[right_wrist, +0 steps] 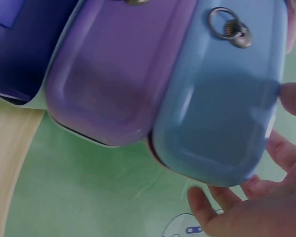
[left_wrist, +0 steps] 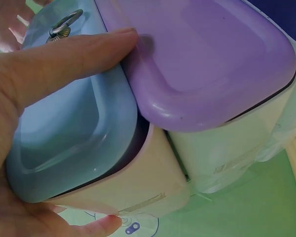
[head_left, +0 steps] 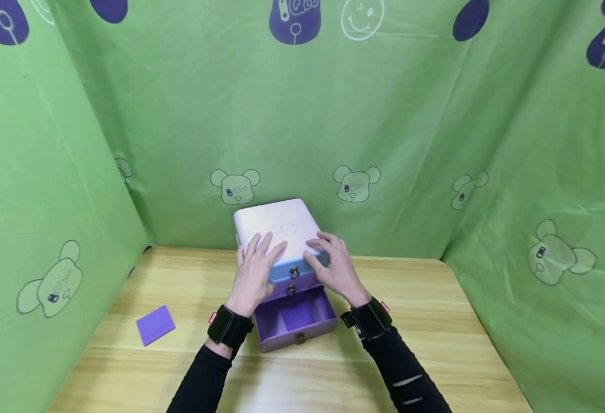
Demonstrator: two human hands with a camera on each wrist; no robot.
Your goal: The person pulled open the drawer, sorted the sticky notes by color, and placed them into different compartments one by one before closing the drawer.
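A small chest of drawers with a white top stands on the table. Its top drawer front is blue, the middle one purple, each with a metal ring pull. Below them the bottom purple drawer is pulled out, and a flat purple card lies inside. My left hand rests on the chest's left side, fingers spread over the top; its thumb lies across the blue front. The right hand is at the upper right corner, its fingers loosely bent around the blue drawer's end.
Another purple card lies on the wooden table to the left. A green cloth with printed bears hangs behind the table and along both sides. The pulled-out drawer juts toward the table's front.
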